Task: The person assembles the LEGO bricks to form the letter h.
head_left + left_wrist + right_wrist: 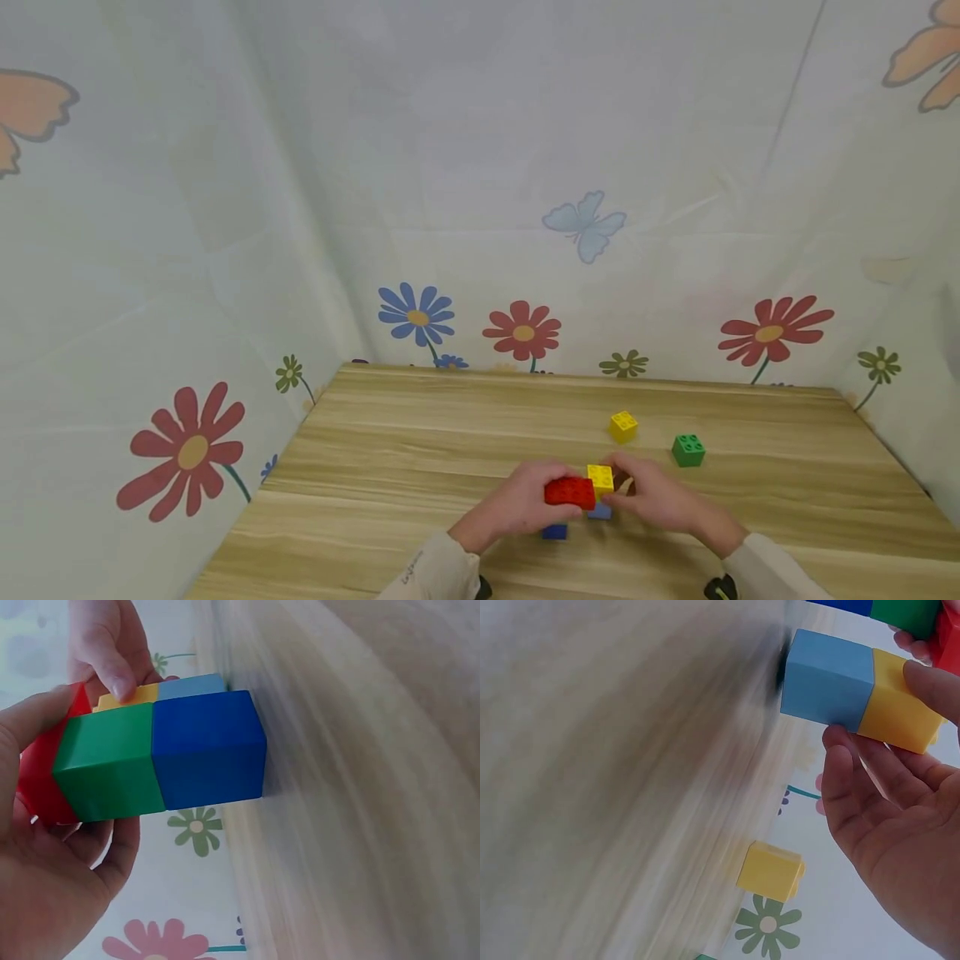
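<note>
My left hand (521,502) grips a long red building block (567,492), thumb on one side and fingers on the other. Under the red block, a green block (112,765) and a dark blue block (210,750) form a column that stands at the tabletop. My right hand (658,497) pinches a yellow block (900,705) joined on top of a light blue block (829,679). This two-block stack stands close beside the left column, and the red block's end reaches right up to the yellow one.
Beyond the hands, another yellow block (623,427) lies on the wooden tabletop (420,433). A loose green block (688,451) sits to its right, studs up. A white curtain (465,167) printed with flowers and butterflies hangs behind the table and along its sides.
</note>
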